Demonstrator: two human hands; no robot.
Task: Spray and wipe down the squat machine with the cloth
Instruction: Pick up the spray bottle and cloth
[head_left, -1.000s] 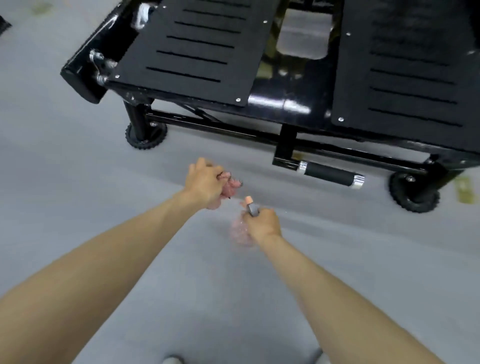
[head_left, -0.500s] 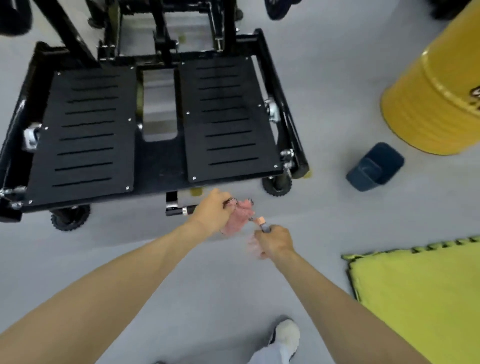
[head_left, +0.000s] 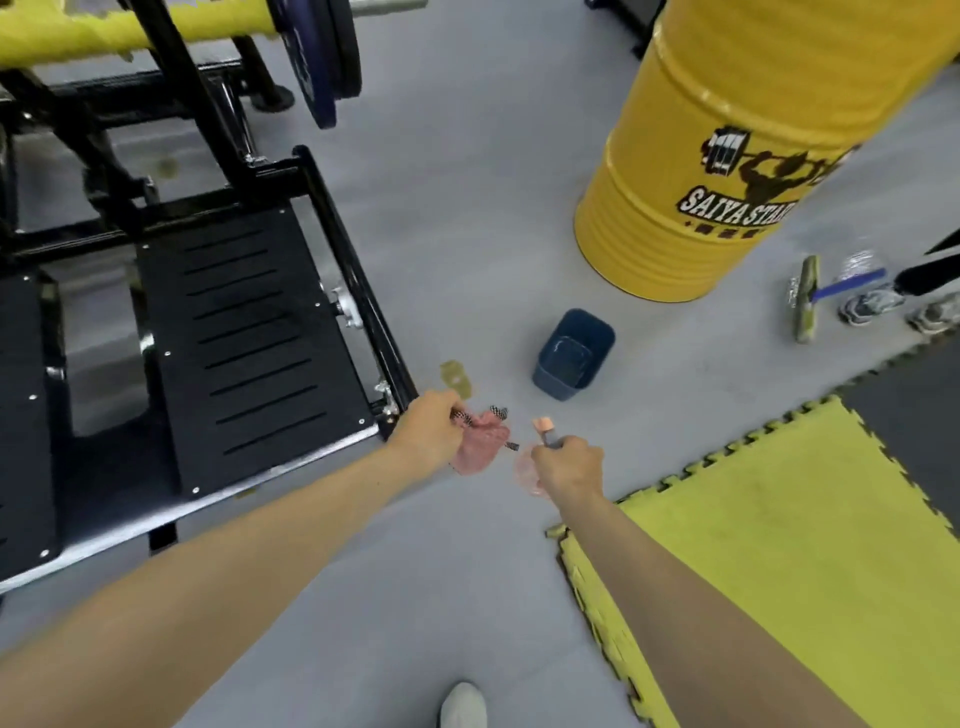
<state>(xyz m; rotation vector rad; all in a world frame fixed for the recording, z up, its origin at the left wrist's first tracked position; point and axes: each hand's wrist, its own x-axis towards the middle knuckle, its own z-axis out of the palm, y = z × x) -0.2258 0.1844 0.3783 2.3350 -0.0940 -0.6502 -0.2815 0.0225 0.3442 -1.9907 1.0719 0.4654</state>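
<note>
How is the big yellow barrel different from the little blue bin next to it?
The yellow barrel is far bigger than the blue bin. The barrel is round; the bin is boxy with rounded corners. The barrel carries a weightlifter picture and words; the bin is plain. The bin's open top shows, the barrel's top is out of view. Both stand on the grey floor.

Over the grey floor (head_left: 467, 156), the left hand (head_left: 431, 426) grips a crumpled pink cloth (head_left: 480, 449) just beside the right hand (head_left: 569, 462), which holds a small spray bottle (head_left: 545, 428), with the squat machine (head_left: 249, 338) at left and a blue bin (head_left: 574, 353) and yellow drum (head_left: 701, 156) beyond
</note>
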